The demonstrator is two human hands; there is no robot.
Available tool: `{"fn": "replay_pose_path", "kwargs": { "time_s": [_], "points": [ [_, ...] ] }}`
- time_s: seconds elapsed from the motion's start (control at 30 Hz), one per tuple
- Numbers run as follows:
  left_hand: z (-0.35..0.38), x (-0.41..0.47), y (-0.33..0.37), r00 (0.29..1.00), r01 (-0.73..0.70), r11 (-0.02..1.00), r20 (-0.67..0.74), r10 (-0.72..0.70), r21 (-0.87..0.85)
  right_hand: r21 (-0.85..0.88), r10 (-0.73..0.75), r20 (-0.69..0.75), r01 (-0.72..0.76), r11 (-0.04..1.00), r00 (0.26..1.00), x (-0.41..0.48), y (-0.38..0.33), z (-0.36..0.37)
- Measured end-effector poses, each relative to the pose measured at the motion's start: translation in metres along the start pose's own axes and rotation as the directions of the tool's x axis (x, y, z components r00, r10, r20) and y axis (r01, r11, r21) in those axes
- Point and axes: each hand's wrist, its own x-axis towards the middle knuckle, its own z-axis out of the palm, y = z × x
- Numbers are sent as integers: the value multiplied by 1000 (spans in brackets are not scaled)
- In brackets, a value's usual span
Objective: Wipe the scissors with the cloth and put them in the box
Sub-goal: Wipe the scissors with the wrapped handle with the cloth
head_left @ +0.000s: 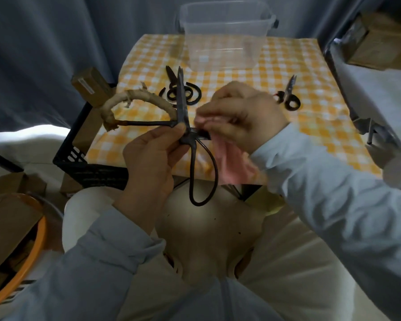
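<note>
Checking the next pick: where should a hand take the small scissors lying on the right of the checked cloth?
Grip the small scissors at the dark handle loops, which lie toward the person; the closed blades point away toward the box. Come from above on the near side. They lie flat, clear of other things.

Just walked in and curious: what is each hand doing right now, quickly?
Left hand: closed, holding the large black scissors at the pivot.
Right hand: closed on the pink cloth, pressing it against the scissors.
</note>
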Motion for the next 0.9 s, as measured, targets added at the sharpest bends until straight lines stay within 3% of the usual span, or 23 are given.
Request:
{"fn": "replay_pose_path", "kwargs": {
  "time_s": [0.17, 0.3, 0.43, 0.57, 0.63, 0.77, 0.9],
  "points": [
    [0, -1, -2, 1000, 19, 1000, -23, -19, -16, 10, -93, 65, 93, 996, 994, -11, -3, 16],
    [0, -1, -6, 998, 44, 998, -38, -45, -41, -84, -145, 127, 156, 984, 981, -10, -4, 22],
    [0, 0, -3, 998, 18, 999, -56, -20, -31, -99, -101, 164, 118, 988, 981, -21, 12, 15],
    [4, -1, -5, 999, 4, 999, -48, -5, -34, -33, 5, 22, -4, 999, 1000, -18, 1, 20],
    [5, -3, -7, 999, 5, 1000, -34, -6, -19, -22, -17, -21, 17, 1000, 1000, -10, -6, 23],
    [2, -2, -6, 998, 34, 999, -42, -36, -41, -49, -99, 94, 104, 993, 991, -13, 4, 18],
    [-2, -6, -12, 998, 42, 999, -43, -42, -15, -100, -30, 156, 46, 994, 987, -24, 23, 14]
  ]
}}
